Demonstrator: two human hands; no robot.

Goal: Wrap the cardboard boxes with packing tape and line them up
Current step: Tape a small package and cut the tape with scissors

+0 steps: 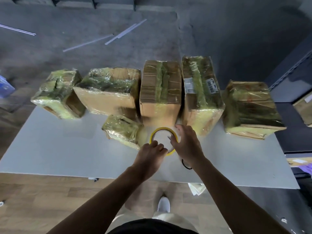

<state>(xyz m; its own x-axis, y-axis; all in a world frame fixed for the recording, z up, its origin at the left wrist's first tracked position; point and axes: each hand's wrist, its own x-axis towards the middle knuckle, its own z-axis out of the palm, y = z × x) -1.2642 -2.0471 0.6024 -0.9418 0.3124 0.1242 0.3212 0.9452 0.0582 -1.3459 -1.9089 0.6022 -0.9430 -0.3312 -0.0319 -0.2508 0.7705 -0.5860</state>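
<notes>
Several cardboard boxes wrapped in shiny yellowish tape stand in a row along the far side of the white table. A tall box in the middle shows mostly bare cardboard with one tape band. A small wrapped box lies in front of the row. A yellow tape roll sits flat on the table just before the tall box. My right hand curls round the roll's right rim. My left hand pinches at the roll's near edge with curled fingers.
A black loop lies on the table under my right wrist. Long pale strips lie on the grey floor beyond the table. Another cardboard box sits at the far right. Paper pokes out below the table's near edge.
</notes>
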